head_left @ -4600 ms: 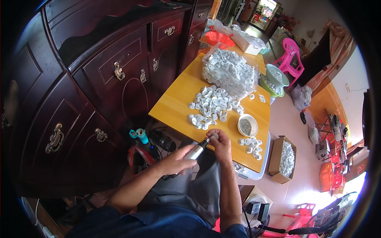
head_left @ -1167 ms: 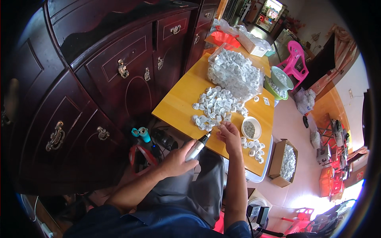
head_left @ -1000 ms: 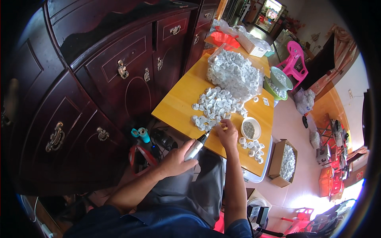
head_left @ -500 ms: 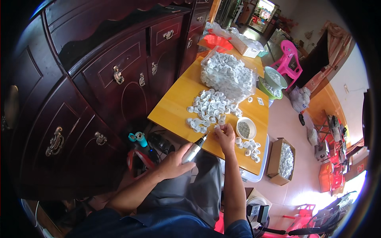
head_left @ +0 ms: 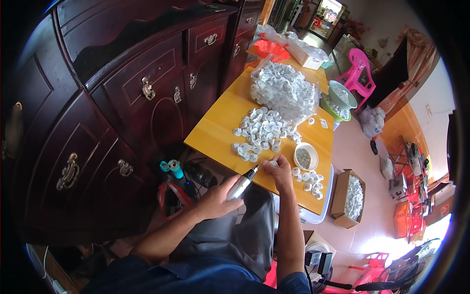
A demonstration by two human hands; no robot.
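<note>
My left hand grips a silver pen-shaped power tool, its tip pointing up toward my right hand. My right hand pinches a small white ring-shaped part at the near edge of the yellow table. A loose spread of the same white parts lies just beyond my hands. A smaller cluster of white parts sits to the right of my right hand, below a small white bowl of grey bits.
A clear bag heaped with white parts stands mid-table, with a red tray and white basket farther back. Dark wooden cabinets run along the left. A cardboard box of parts, a green bowl and pink chair are on the right.
My right hand drew back from the loose pile to the table's near edge with a white part. The tool tip in my left hand now meets it.
</note>
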